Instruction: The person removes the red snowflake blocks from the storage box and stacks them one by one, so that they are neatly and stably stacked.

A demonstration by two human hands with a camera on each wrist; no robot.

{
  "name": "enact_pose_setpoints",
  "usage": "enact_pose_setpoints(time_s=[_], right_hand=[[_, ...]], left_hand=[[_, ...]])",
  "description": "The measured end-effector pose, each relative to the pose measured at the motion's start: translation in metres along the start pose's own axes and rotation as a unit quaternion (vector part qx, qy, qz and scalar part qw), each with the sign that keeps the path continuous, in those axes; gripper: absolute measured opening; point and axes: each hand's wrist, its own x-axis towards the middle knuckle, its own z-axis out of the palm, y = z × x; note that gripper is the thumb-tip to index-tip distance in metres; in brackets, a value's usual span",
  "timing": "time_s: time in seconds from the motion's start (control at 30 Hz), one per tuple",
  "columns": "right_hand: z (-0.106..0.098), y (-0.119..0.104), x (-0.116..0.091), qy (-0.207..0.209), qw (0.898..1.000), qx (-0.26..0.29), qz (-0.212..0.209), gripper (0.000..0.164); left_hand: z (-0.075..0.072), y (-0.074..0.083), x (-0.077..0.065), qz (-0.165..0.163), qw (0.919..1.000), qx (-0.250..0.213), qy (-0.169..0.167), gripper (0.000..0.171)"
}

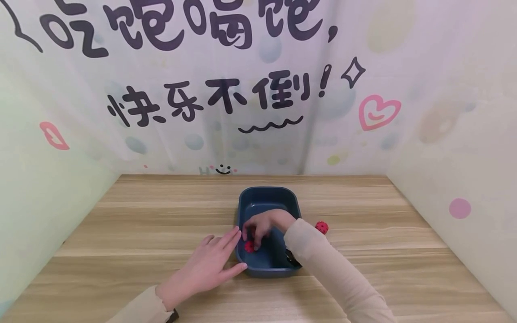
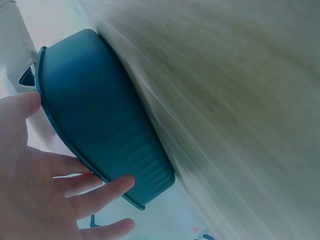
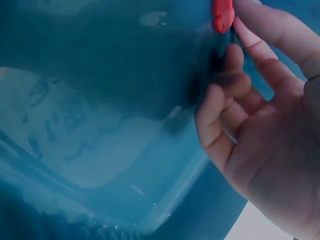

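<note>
A dark blue rectangular basin [image 1: 269, 272] stands on the wooden table. My right hand [image 1: 264, 224] reaches down inside it, with thumb and index finger pinching a small red ball [image 1: 249, 246] near the basin's left wall. In the right wrist view only part of the red ball [image 3: 223, 16] shows at the top, by the fingertips; the other fingers are curled. My left hand [image 1: 208, 264] touches the basin's left side, its fingers extended and spread along the rim, as the left wrist view also shows on the basin [image 2: 95, 110].
A second red ball [image 1: 322, 227], with holes in its surface, lies on the table [image 1: 161, 215] just right of the basin, close to my right sleeve [image 1: 335, 264]. A printed cloth wall [image 1: 258, 148] rises behind the table, with pale walls on both sides.
</note>
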Motion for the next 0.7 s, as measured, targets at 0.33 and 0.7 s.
enact_pose_setpoints(time_s=[0.33,0.7], right_hand=[[0.0078,-0.0052,0.0008,0.038,0.999,-0.023,0.018,0.031],[0.0085,0.0000,0.0027,0.074,0.997,-0.027,0.001,0.022]], left_hand=[[0.0004,-0.0003,0.0004,-0.005,1.0000,-0.003,0.000,0.074],[0.0003,0.0003,0.0008,-0.004,1.0000,0.000,0.000,0.076]])
